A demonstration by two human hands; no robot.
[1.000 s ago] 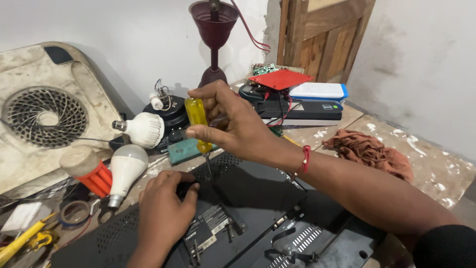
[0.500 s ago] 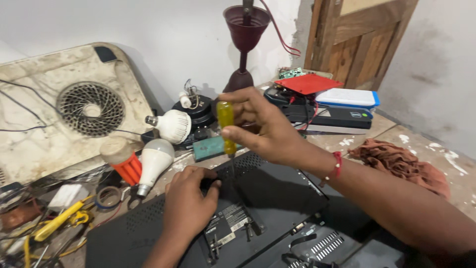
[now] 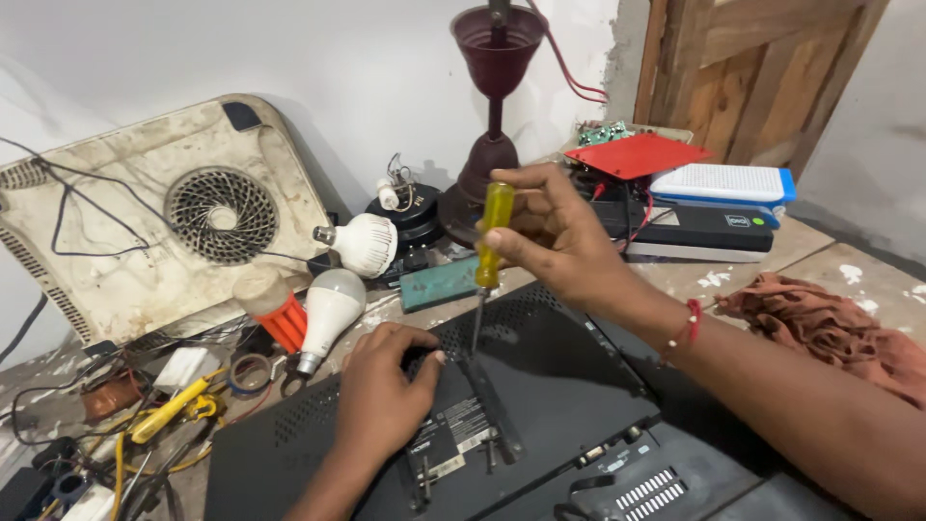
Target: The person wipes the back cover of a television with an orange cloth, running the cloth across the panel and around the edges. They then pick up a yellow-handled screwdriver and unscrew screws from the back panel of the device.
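Two hands of mine work over the black back panel (image 3: 569,386) of a flat device lying face down on the workbench, the biggest thing before me. Leaning on the wall at the far left stands a grimy white casing with a round fan grille (image 3: 207,217). At the back a dark red lamp stand (image 3: 494,106) rises, and to its right a red board (image 3: 637,154) lies on a stack of flat boxes, the top one white and blue (image 3: 723,183). A rust-coloured rag (image 3: 830,328) lies crumpled at the right, beside my forearm.

My right hand (image 3: 559,241) is closed around the yellow handle of a screwdriver (image 3: 490,241), thumb and fingers pinching it upright; its thin shaft runs down to the panel, the tip resting near the top of a black metal bracket (image 3: 487,405). My left hand (image 3: 381,396) lies flat on the panel just left of that tip, fingers curled and pressing down, holding nothing that I can make out.

Two white bulbs (image 3: 333,304) lie left of the panel, an orange-based one (image 3: 275,309) touching the nearer. A small teal block (image 3: 439,285) sits behind the screwdriver, and yellow-handled tools (image 3: 169,410) lie among loose wires at the far left.
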